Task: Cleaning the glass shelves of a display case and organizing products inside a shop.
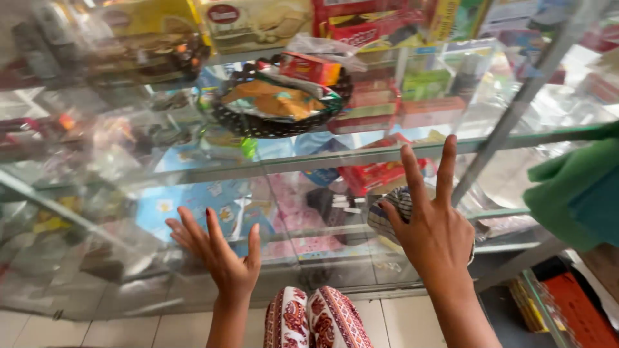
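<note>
Both hands press flat on the glass cabinet front [97,258], holding nothing: the left hand [219,254], fingers spread wide, points toward 11 o'clock, the right hand [433,229] toward 12, its long axis upright.

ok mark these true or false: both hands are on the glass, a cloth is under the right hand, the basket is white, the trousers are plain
1. Both hands are raised to the glass display case: true; the left hand and right hand have fingers spread.
2. A striped cloth is under the right hand: true.
3. The basket inside is white: false, it is black.
4. The trousers are plain: false, they are patterned red and white.
</note>
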